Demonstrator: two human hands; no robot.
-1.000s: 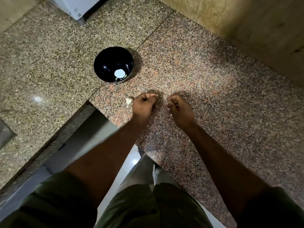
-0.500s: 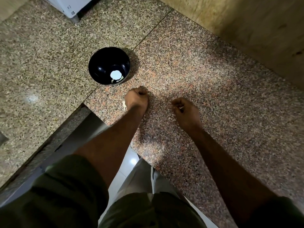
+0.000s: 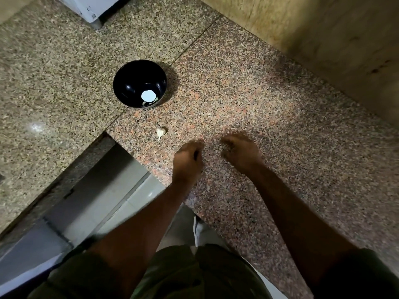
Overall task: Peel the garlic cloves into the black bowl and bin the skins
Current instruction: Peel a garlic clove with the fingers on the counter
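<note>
The black bowl (image 3: 129,83) stands on the granite counter and has a pale peeled piece (image 3: 148,96) at its bottom. A small unpeeled piece of garlic (image 3: 161,132) lies on the counter between the bowl and my hands. My left hand (image 3: 188,157) hovers just right of and below that garlic, apart from it, with its fingers curled and nothing visible in them. My right hand (image 3: 239,151) is beside the left one, also curled. Motion blur hides what its fingertips pinch.
The granite counter (image 3: 280,130) stretches to the right as far as a beige wall (image 3: 323,29). Its front edge drops to a pale floor (image 3: 112,190) at the lower left. A white appliance corner (image 3: 90,9) sits at the top left.
My left hand has pulled back from the garlic piece it covered half a second ago, so the piece shows again. My right hand, which then pinched a small pale bit, has shifted slightly.
</note>
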